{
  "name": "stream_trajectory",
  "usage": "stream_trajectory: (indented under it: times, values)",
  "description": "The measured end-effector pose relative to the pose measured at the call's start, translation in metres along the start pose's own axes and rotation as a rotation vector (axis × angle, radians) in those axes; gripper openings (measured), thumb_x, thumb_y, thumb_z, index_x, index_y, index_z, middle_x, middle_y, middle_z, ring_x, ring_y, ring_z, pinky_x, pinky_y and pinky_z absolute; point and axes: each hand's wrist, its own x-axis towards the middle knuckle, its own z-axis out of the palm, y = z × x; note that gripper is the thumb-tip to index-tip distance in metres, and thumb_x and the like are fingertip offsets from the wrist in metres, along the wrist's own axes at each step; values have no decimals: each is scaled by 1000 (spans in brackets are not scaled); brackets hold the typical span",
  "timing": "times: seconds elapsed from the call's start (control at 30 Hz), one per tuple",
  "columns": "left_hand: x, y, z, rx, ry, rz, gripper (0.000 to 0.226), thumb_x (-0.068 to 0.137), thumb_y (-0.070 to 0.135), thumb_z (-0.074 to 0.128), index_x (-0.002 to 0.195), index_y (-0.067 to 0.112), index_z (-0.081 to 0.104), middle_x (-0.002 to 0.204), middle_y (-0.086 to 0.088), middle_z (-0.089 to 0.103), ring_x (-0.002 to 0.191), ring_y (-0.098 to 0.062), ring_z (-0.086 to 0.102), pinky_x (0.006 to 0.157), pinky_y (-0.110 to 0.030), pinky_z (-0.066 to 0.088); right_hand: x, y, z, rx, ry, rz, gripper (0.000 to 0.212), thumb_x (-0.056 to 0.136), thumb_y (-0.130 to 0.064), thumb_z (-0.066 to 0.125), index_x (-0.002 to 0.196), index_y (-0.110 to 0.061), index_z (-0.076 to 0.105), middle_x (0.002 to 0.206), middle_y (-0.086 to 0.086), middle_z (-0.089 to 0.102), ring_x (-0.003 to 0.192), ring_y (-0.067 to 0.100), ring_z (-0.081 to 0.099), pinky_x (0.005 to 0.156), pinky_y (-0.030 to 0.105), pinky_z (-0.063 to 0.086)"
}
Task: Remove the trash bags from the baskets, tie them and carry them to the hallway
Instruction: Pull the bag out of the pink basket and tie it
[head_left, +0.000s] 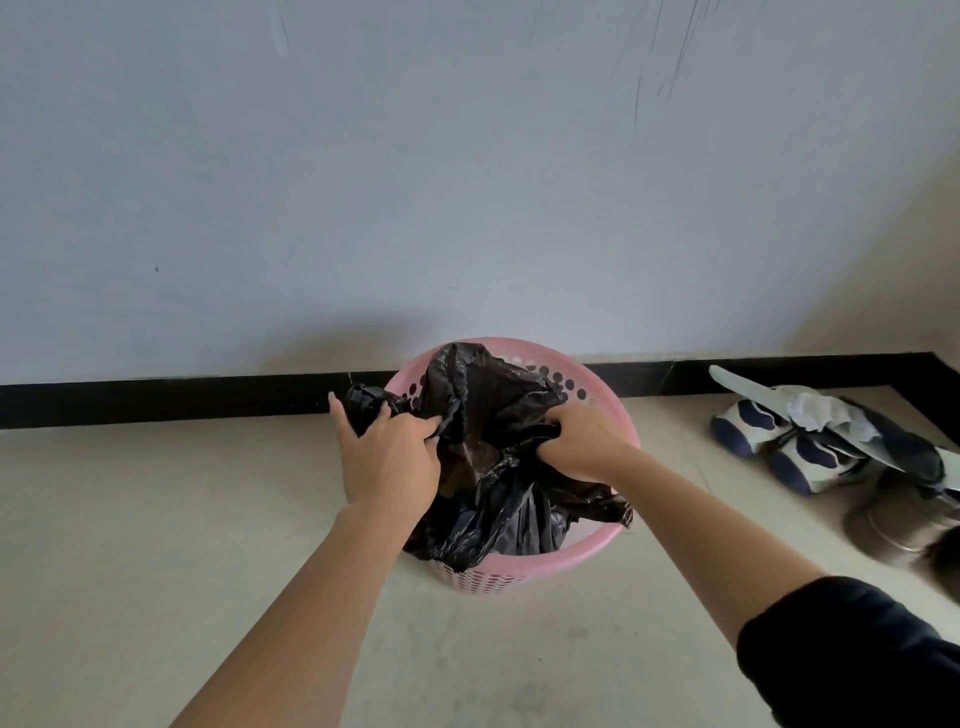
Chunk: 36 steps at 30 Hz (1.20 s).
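Gathering the trash bag (498, 400) in the pink basket (483, 579).
Left grip (387, 460) and right grip (582, 441) clutch its bunched rim; next likely calls for lifting clear.

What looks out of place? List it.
The shoes lie heaped by the wall, right of the basket, a pale insole-like strip askew across them. Dark streaks mark the wall, upper right. Nothing spilled from the bag.
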Motion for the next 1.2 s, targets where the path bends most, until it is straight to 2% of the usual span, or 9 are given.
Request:
stream_trajectory:
  times: [0.13, 0.2, 0.27, 0.3, 0.33, 0.5, 0.67, 0.87, 1.2]
  values:
    - [3, -2, -3, -323, 102, -68, 30, 98, 27, 50, 126, 31, 61, 54, 8, 55, 81, -19, 64, 120, -46, -5, -9, -6, -14, 286, 134, -8, 22, 79, -12, 52, 94, -5, 65, 73, 8, 63, 70, 27, 58, 63, 30, 45]
    - [4, -4, -6, -542, 126, -100, 28, 97, 24, 53, 121, 22, 66, 54, 4, 55, 71, -23, 61, 119, -37, 20, -18, -13, -24, 446, 306, 25, 11, 77, -13, 52, 82, -13, 62, 67, 4, 61, 65, 25, 55, 60, 28, 44]
    - [3, -6, -15, -743, 158, -149, 26, 95, 22, 55, 116, 18, 70, 60, 7, 59, 60, -18, 55, 79, -7, 44, -26, -22, -35, 556, 386, 35, 9, 77, -12, 53, 68, -16, 52, 61, 2, 53, 59, 21, 46, 52, 27, 36]
    - [1, -6, -21, -831, 160, -185, 25, 95, 24, 56, 113, 18, 71, 61, 8, 57, 57, -14, 51, 60, -8, 41, -30, -26, -39, 560, 409, 14, 12, 77, -12, 53, 66, -16, 50, 60, 2, 52, 58, 20, 44, 52, 27, 34]
    - [0, -6, -27, -925, 149, -225, 24, 94, 26, 57, 110, 18, 73, 61, 6, 56, 58, -12, 49, 56, -15, 39, -34, -31, -43, 553, 430, -13, 11, 77, -12, 54, 67, -15, 51, 60, 2, 52, 57, 20, 43, 52, 28, 34]
    - [-11, -7, -71, -1375, 74, -375, 18, 90, 27, 64, 76, 33, 73, 85, 2, 73, 87, -18, 69, 88, -35, 53, -57, -67, -72, 546, 609, -154, 5, 74, -10, 55, 73, -8, 50, 60, 2, 49, 58, 21, 40, 51, 30, 31]
    - [-10, -11, -132, -1661, 123, -366, 10, 89, 24, 65, 94, 23, 74, 90, -2, 76, 86, -22, 73, 76, -36, 59, -87, -112, -98, 691, 701, -337, 7, 79, -11, 56, 84, -12, 51, 63, -7, 50, 54, 6, 42, 50, 22, 34]
    - [-18, -49, -178, -1726, 221, -271, 11, 89, 26, 65, 95, 22, 73, 96, -3, 76, 90, -23, 72, 83, -42, 57, -111, -169, -95, 880, 723, -472, 11, 83, -12, 55, 93, -17, 53, 69, -14, 53, 53, -8, 47, 50, 9, 35]
    - [-39, -161, -168, -1434, 368, -405, 10, 89, 27, 66, 84, 29, 74, 90, 5, 76, 88, -17, 71, 85, -34, 56, -91, -253, 4, 869, 494, -389, 15, 85, -17, 55, 98, -12, 52, 73, -4, 55, 62, 13, 48, 55, 29, 36]
